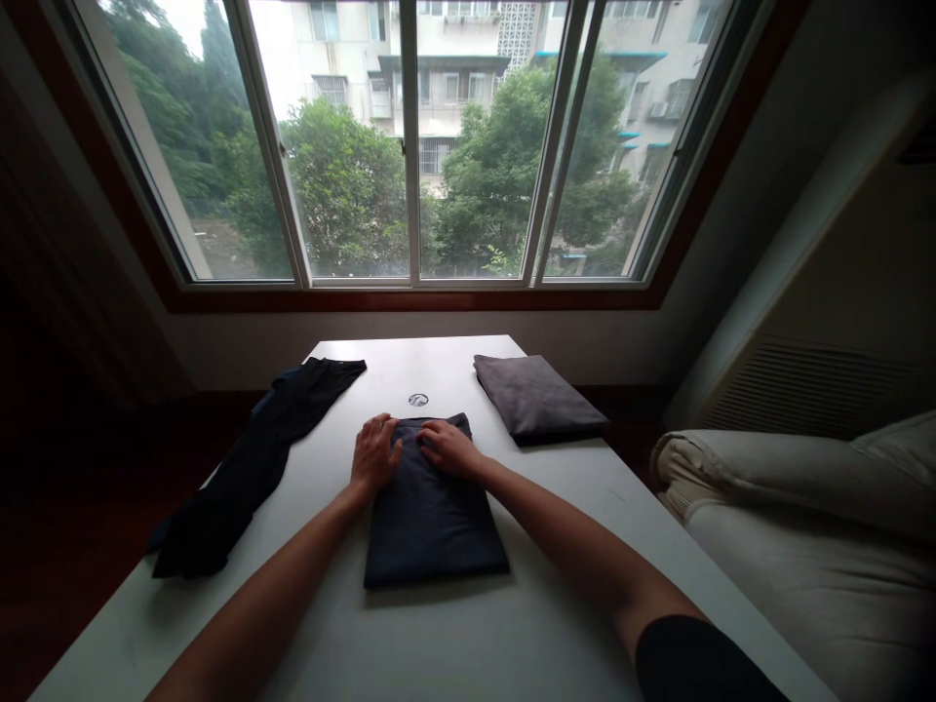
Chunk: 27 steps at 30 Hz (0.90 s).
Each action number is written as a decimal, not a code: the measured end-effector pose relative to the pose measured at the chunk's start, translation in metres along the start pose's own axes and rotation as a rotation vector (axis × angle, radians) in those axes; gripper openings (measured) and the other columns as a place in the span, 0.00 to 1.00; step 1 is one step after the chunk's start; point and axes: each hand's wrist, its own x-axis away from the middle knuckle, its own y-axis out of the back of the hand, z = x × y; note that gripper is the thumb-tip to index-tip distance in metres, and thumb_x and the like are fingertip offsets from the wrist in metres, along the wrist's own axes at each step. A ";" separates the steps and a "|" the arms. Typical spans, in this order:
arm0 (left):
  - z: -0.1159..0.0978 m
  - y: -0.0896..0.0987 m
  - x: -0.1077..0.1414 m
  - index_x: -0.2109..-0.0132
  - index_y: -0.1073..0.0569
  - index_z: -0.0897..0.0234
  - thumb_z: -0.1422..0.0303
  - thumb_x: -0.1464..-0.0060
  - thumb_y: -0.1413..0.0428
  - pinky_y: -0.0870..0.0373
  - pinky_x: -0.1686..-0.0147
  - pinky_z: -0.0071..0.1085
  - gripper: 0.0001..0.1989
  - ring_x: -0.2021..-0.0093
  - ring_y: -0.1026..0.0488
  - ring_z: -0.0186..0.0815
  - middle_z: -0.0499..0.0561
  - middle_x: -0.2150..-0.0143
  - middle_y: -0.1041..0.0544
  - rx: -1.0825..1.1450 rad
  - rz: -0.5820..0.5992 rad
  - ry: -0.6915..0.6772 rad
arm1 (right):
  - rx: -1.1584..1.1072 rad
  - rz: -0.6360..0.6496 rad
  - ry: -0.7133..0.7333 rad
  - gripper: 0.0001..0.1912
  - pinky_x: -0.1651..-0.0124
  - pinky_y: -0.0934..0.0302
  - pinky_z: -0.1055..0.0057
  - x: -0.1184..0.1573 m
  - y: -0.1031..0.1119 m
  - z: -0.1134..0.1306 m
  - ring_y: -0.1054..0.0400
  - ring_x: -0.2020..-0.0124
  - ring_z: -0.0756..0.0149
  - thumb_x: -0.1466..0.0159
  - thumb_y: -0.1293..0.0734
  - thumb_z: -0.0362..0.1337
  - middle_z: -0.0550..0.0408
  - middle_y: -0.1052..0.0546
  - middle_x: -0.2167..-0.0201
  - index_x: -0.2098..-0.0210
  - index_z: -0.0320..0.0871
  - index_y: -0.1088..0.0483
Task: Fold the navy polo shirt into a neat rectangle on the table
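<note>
A dark navy folded garment (pixel 435 531) lies flat in the middle of the white table (pixel 329 624). On its far left edge rests my left hand (pixel 375 454), fingers stretched forward and thumb apart. My right hand (pixel 449 450) lies palm down across the garment's far part, with its fingers spread and pointing left. Neither hand grips the cloth. Part of the garment's far edge is hidden beneath the hands.
Black trousers or similar dark clothing (pixel 255 468) lie along the table's left side, partly over the edge. A grey folded cloth (pixel 537 395) sits at the far right. Beyond the hands is a small round emblem (pixel 418 400). A pale sofa (pixel 804 507) stands right, a window (pixel 416 146) ahead.
</note>
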 end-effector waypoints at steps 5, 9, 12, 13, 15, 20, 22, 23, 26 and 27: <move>0.011 -0.013 0.005 0.35 0.27 0.58 0.61 0.33 0.45 0.46 0.27 0.51 0.22 0.27 0.39 0.50 0.57 0.28 0.32 -0.010 0.269 -0.073 | 0.030 0.078 -0.093 0.27 0.25 0.55 0.49 -0.007 -0.025 -0.010 0.48 0.25 0.48 0.25 0.38 0.47 0.47 0.37 0.26 0.30 0.48 0.33; 0.020 -0.018 0.007 0.30 0.31 0.57 0.58 0.31 0.47 0.49 0.27 0.54 0.26 0.24 0.45 0.52 0.57 0.24 0.38 -0.018 0.352 -0.025 | 0.052 0.111 -0.224 0.31 0.24 0.61 0.49 -0.008 -0.022 -0.017 0.53 0.23 0.48 0.24 0.39 0.54 0.47 0.42 0.24 0.27 0.48 0.37; 0.022 -0.016 0.007 0.29 0.33 0.57 0.56 0.30 0.48 0.49 0.27 0.55 0.27 0.23 0.47 0.53 0.57 0.23 0.41 -0.027 0.378 -0.013 | 0.084 0.105 -0.360 0.32 0.24 0.63 0.47 -0.005 -0.011 -0.023 0.54 0.23 0.48 0.23 0.41 0.53 0.42 0.42 0.24 0.27 0.44 0.38; 0.022 -0.015 0.007 0.28 0.33 0.56 0.56 0.30 0.48 0.49 0.27 0.54 0.27 0.23 0.48 0.53 0.56 0.22 0.42 -0.031 0.384 -0.012 | 0.098 0.095 -0.404 0.31 0.24 0.64 0.46 -0.003 -0.008 -0.026 0.54 0.23 0.47 0.23 0.42 0.53 0.41 0.41 0.25 0.27 0.43 0.38; 0.024 -0.014 0.008 0.28 0.33 0.56 0.55 0.30 0.49 0.49 0.27 0.53 0.27 0.23 0.48 0.52 0.56 0.22 0.43 -0.038 0.388 -0.017 | 0.127 0.060 -0.464 0.30 0.25 0.64 0.43 0.002 -0.002 -0.030 0.54 0.23 0.47 0.23 0.42 0.51 0.40 0.40 0.25 0.28 0.43 0.37; 0.028 -0.016 0.008 0.28 0.33 0.55 0.55 0.29 0.49 0.50 0.27 0.50 0.27 0.23 0.48 0.50 0.54 0.22 0.43 -0.053 0.378 -0.023 | 0.147 -0.035 -0.287 0.27 0.25 0.63 0.42 0.009 0.001 -0.019 0.53 0.23 0.47 0.24 0.38 0.46 0.40 0.40 0.25 0.29 0.44 0.35; 0.031 -0.017 0.008 0.28 0.33 0.54 0.56 0.30 0.48 0.49 0.27 0.50 0.26 0.23 0.47 0.51 0.54 0.22 0.42 -0.058 0.373 -0.023 | 0.109 -0.022 -0.133 0.26 0.24 0.62 0.44 0.009 -0.006 -0.008 0.50 0.24 0.49 0.25 0.37 0.44 0.43 0.38 0.26 0.30 0.46 0.34; 0.032 -0.017 0.008 0.28 0.33 0.54 0.56 0.30 0.48 0.49 0.27 0.50 0.27 0.23 0.47 0.51 0.54 0.22 0.42 -0.061 0.372 -0.021 | 0.087 -0.002 -0.066 0.25 0.24 0.62 0.44 0.009 -0.010 -0.003 0.49 0.25 0.49 0.24 0.38 0.44 0.45 0.37 0.27 0.30 0.48 0.33; 0.037 -0.017 0.007 0.28 0.34 0.53 0.56 0.29 0.49 0.49 0.27 0.52 0.27 0.23 0.47 0.53 0.53 0.21 0.43 -0.078 0.389 -0.006 | 0.033 0.077 0.014 0.24 0.24 0.58 0.45 0.007 -0.021 0.007 0.45 0.26 0.50 0.24 0.38 0.46 0.48 0.35 0.28 0.31 0.51 0.31; 0.038 -0.018 0.006 0.27 0.35 0.53 0.56 0.29 0.49 0.49 0.27 0.53 0.27 0.23 0.47 0.53 0.53 0.21 0.44 -0.088 0.401 0.002 | 0.025 0.101 -0.003 0.25 0.24 0.57 0.45 0.006 -0.024 0.007 0.45 0.26 0.50 0.24 0.39 0.47 0.48 0.35 0.27 0.30 0.51 0.32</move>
